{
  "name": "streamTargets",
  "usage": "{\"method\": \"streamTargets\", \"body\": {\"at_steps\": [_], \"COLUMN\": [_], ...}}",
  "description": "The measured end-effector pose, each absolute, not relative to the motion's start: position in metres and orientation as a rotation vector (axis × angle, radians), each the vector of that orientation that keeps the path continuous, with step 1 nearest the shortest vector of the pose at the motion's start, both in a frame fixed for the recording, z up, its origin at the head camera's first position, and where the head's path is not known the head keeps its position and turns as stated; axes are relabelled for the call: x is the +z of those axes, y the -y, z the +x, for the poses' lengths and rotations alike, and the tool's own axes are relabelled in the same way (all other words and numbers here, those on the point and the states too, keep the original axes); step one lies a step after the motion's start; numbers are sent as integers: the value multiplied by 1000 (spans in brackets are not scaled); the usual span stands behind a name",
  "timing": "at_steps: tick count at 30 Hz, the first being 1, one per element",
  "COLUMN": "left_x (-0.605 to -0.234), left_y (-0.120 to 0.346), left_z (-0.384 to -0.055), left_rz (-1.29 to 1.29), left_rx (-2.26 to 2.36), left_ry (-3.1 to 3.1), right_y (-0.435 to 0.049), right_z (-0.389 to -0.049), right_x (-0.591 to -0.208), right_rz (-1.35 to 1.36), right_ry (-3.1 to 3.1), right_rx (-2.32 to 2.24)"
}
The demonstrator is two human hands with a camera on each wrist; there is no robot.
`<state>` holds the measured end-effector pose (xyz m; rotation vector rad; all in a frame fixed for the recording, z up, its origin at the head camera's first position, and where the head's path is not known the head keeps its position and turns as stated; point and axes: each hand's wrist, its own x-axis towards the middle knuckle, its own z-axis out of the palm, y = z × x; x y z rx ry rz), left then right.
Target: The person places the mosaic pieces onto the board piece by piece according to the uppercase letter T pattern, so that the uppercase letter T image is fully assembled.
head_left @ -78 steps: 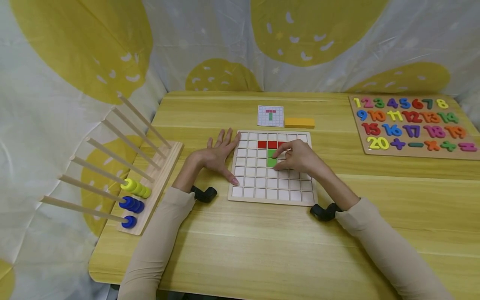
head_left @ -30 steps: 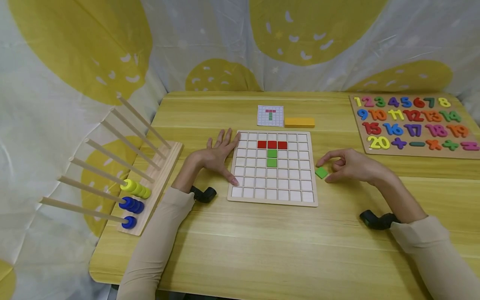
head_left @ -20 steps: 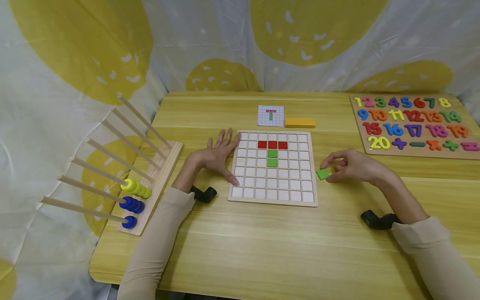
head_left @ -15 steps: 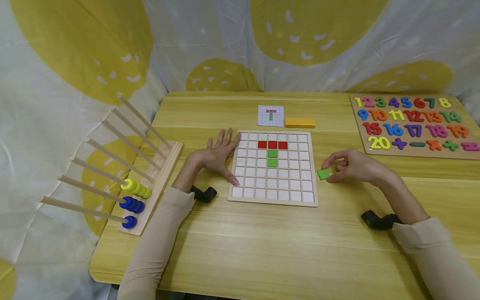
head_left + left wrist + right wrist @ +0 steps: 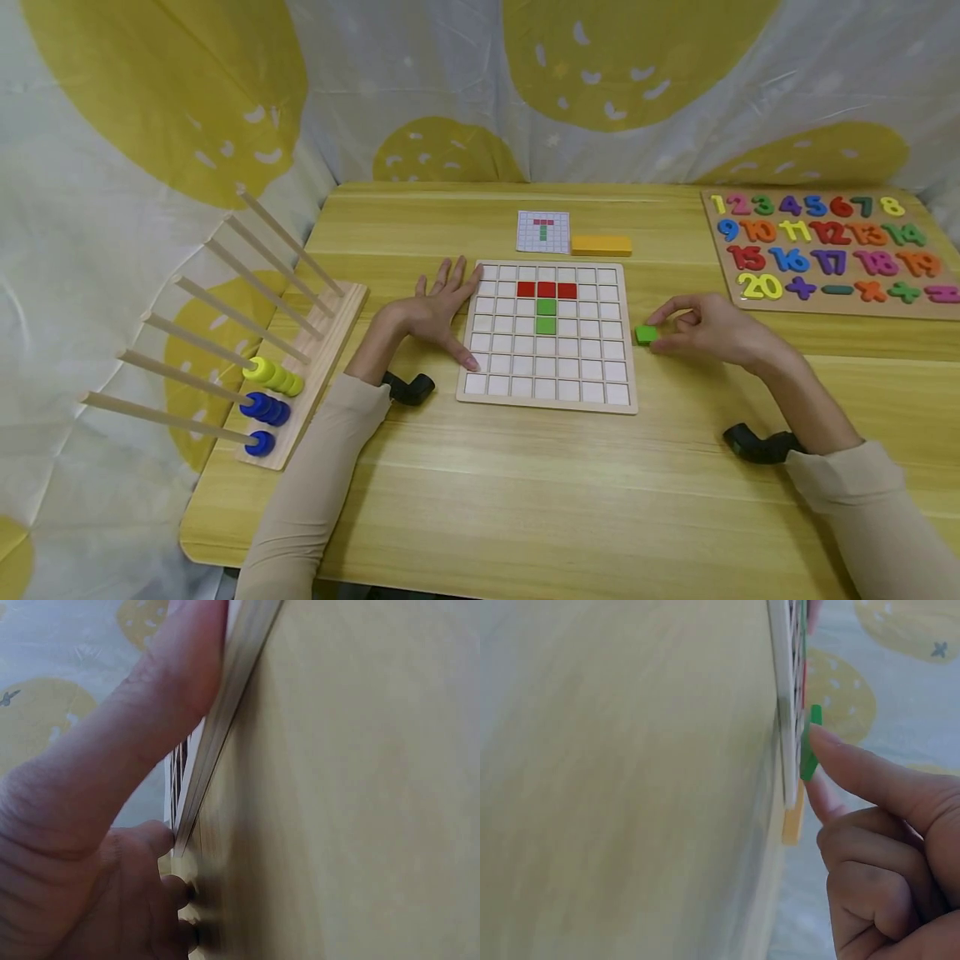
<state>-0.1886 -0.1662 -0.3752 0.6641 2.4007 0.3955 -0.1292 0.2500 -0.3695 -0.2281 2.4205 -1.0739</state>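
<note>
My right hand (image 5: 712, 331) pinches a small green square tile (image 5: 645, 335) between thumb and forefinger, just off the right edge of a wooden grid board (image 5: 630, 398). In the right wrist view the same green tile (image 5: 811, 744) is gripped clear of the tabletop. On the board, a row of three red tiles (image 5: 547, 290) tops two green tiles (image 5: 546, 317) that run down from the middle one. My left hand (image 5: 431, 313) has its fingers spread along the board's left edge. Its thumb (image 5: 161, 697) rests on that edge.
Behind the board lie a pattern card (image 5: 543, 232) with a T and an orange-yellow bar (image 5: 601, 245). A number puzzle board (image 5: 813, 304) is at the back right. At left stands a wooden peg rack (image 5: 330, 333) with yellow and blue beads.
My right hand moved from the board to the table at its right and took hold of a green tile, which is now lifted. The left hand stays still.
</note>
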Motion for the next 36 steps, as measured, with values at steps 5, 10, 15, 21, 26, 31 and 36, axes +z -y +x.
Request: {"method": "streamTargets", "body": {"at_steps": [5, 10, 15, 21, 26, 31, 36], "left_x": [-374, -375, -374, -374, -375, -374, -374], "left_y": [167, 168, 168, 167, 166, 167, 167], "left_z": [-189, -189, -188, -188, -188, -188, -188], "left_rz": [663, 665, 663, 667, 667, 657, 656], "left_rx": [394, 397, 405, 413, 405, 402, 406], "left_ry": [-2402, -2403, -2397, -2393, -2396, -2397, -2397], "right_y": [-232, -206, -176, -145, -126, -116, -115], "right_z": [-130, -131, -132, -132, -132, -131, -131], "right_x": [-362, -355, -353, -359, -363, -365, -365], "right_rz": [-251, -287, -300, -310, -307, -339, -344], "right_ry": [-2452, -2467, -2467, -2423, -2414, -2476, -2514], "right_rx": [-1107, -1090, -1062, -1099, -1098, -1035, -979]}}
